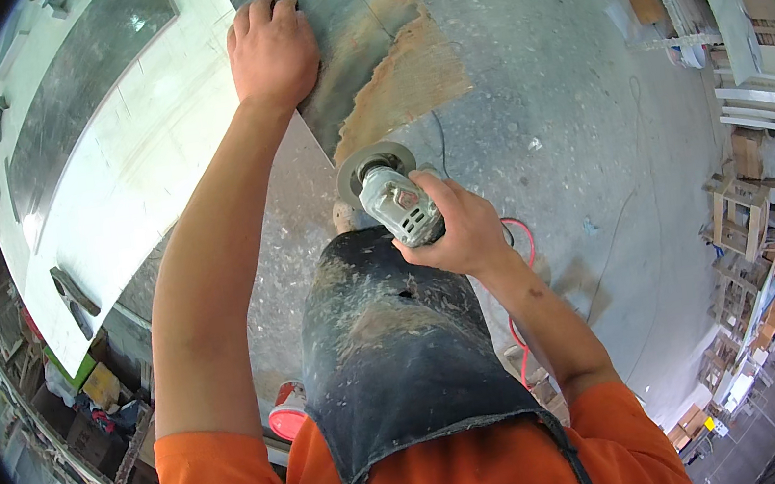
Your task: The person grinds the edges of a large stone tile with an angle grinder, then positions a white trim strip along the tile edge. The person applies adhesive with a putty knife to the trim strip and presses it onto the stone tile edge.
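Note:
My right hand (pixel 465 226) is wrapped around the body of a grey angle grinder (pixel 399 203). At the grinder's far end is a round disc (pixel 400 153), close to the near corner of a glossy dark slab with a rust-brown patch (pixel 395 82). Whether the disc touches the slab's edge, I cannot tell. My left hand (pixel 274 55) rests on top of that slab, palm down with fingers forward and slightly bent, holding nothing. A dark apron (pixel 399 324), dusty and stained, hangs in front of me below the grinder.
A white board (pixel 148 162) extends left of the slab, with a black spring clamp (pixel 76 301) at its near edge. A red hose (pixel 529 247) loops on the grey floor (pixel 588 115) at right. Wooden racks (pixel 738 212) line the far right. A red bucket (pixel 288 414) stands behind my left arm.

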Demonstrator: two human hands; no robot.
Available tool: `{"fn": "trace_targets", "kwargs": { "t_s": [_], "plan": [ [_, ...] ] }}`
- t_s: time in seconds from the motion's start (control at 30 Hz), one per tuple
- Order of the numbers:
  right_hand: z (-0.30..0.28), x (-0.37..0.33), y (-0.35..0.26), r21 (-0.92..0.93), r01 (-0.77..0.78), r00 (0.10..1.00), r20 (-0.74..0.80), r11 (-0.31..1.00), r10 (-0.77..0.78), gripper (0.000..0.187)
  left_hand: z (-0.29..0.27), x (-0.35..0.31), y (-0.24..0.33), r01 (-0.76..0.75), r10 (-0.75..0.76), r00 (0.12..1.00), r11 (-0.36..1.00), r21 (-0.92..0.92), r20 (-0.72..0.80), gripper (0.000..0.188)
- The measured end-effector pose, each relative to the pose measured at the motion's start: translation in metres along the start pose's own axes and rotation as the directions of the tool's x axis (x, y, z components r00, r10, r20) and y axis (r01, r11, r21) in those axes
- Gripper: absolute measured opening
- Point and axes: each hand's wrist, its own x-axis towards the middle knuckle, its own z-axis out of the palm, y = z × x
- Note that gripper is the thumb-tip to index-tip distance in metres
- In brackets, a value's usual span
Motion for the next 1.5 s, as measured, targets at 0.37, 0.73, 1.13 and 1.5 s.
{"fn": "trace_targets", "kwargs": {
  "t_s": [0.37,0.73,1.13,1.5],
  "plan": [
    [0.005,0.004,0.0,0.003,-0.045,0.999,0.026,0.999,0.045,0.081,0.003,0.0,-0.003,-0.043,0.043,0.998,0.999,-0.022,-0.039,0.034],
    [-0.042,0.004,0.049,0.157,-0.335,0.906,-0.216,0.929,0.364,0.085,-0.005,0.0,-0.001,-0.003,0.004,0.999,1.0,-0.01,0.042,0.035],
    [-0.07,-0.036,0.111,0.55,-0.34,0.676,-0.421,0.763,0.605,0.083,-0.016,-0.003,0.003,-0.06,0.052,0.993,0.996,0.071,0.106,0.033],
    [-0.124,-0.02,0.125,0.651,-0.179,0.725,-0.419,0.738,0.546,0.083,-0.059,-0.07,0.092,-0.195,0.204,0.866,0.979,-0.068,0.456,0.075]
  ]
}}
